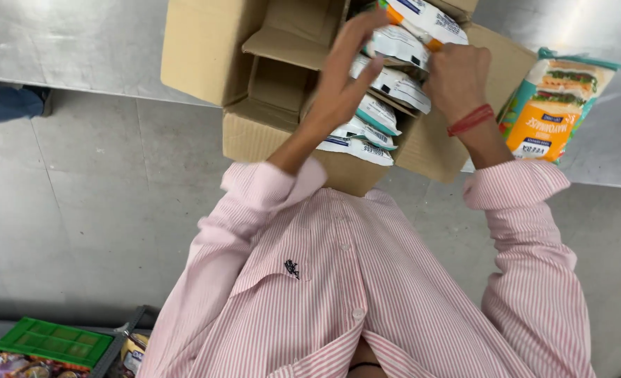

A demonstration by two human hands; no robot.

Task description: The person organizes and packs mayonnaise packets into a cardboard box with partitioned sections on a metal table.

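An open cardboard box [205, 52] rests on a steel table edge, packed with a row of several white and teal pouches [377, 112]. My left hand [345, 70] reaches into the box, fingers spread over the upright pouches. My right hand [456, 73], with a red thread on the wrist, is closed on the top pouch [422, 21], white with an orange band, at the far end of the row. Both pink striped sleeves [513, 189] are rolled up.
A teal and orange pouch [555, 105] lies on the steel table [79, 35] to the right of the box. A green crate [51, 341] sits on a rack at bottom left. Another person's blue-clad leg [5, 101] shows at the left on the grey floor.
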